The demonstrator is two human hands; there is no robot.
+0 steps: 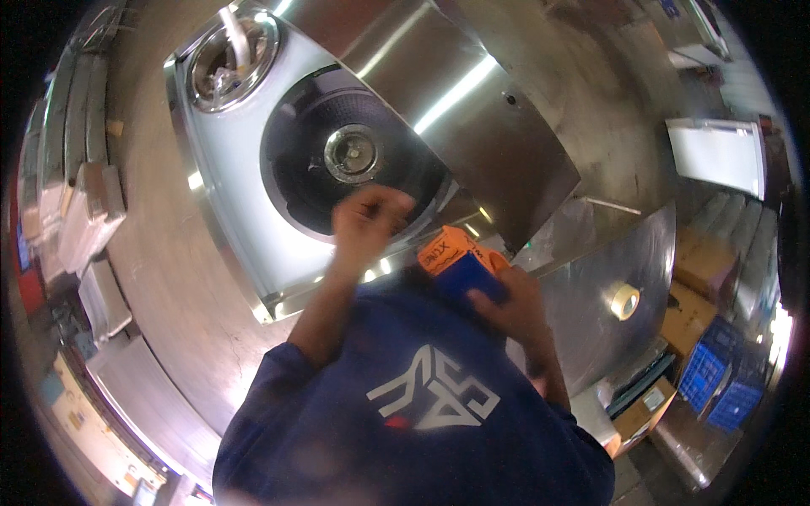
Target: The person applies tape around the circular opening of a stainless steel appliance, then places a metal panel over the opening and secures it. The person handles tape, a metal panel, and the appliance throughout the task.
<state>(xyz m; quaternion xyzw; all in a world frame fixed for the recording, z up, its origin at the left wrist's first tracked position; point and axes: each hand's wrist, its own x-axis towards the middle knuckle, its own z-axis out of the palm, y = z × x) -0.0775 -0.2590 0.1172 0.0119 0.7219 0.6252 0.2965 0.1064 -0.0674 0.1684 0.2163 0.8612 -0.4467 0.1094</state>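
My right hand [519, 304] is closed around a small orange-and-blue box [456, 253], held close in front of my dark blue shirt. My left hand [371, 221] is over the near edge of a round black recessed pan [295, 160]. Motion smears its fingers, and I cannot make out anything in them. A shiny metal disc [354, 153] sits in the middle of the pan. The pan is set in a white panel [240, 202] with metal edges. At the panel's far left corner, a round metal-rimmed opening [202, 80] has a white tube-like piece [236, 38] in it.
Polished steel sheet [489, 110] borders the pan on the right. A roll of tape [624, 301] lies on a metal surface at right. Blue crates [704, 371] and cardboard boxes [650, 409] stand at lower right. Long wrapped packages [76, 126] are stacked at far left.
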